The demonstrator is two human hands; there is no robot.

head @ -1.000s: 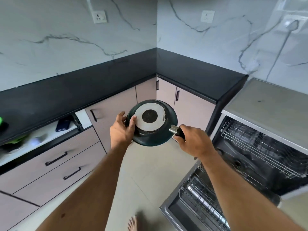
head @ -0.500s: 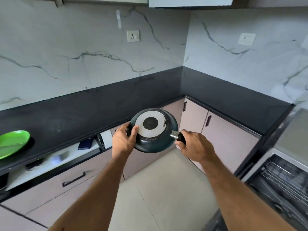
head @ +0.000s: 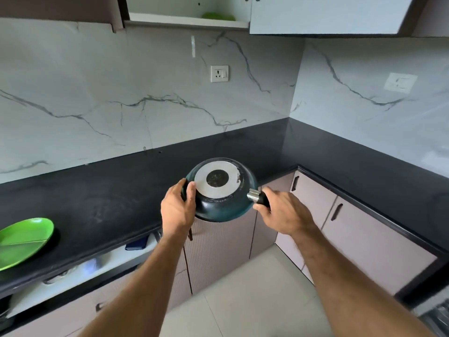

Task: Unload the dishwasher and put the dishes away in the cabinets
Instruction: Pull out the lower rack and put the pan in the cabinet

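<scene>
I hold a dark green frying pan (head: pixel 223 205) upside down in front of me, its round silver base facing the camera, above the black counter's front edge. My right hand (head: pixel 284 212) grips the pan's black handle. My left hand (head: pixel 177 210) grips the pan's left rim, thumb on the underside. An upper cabinet (head: pixel 187 10) stands open overhead with a green dish (head: pixel 218 16) on its shelf. Only a corner of the dishwasher (head: pixel 435 317) shows at the bottom right.
A green plate (head: pixel 24 242) lies on the black L-shaped countertop (head: pixel 109 200) at the left. Below it a drawer (head: pixel 80 276) is pulled open with items inside. Beige lower cabinets (head: pixel 352 239) line the corner. A shut upper cabinet door (head: pixel 328 13) hangs at the right.
My view has swung up and left, away from the dishwasher toward the counter and the open upper cabinet. The pan stays in both hands and has come closer to the counter.
</scene>
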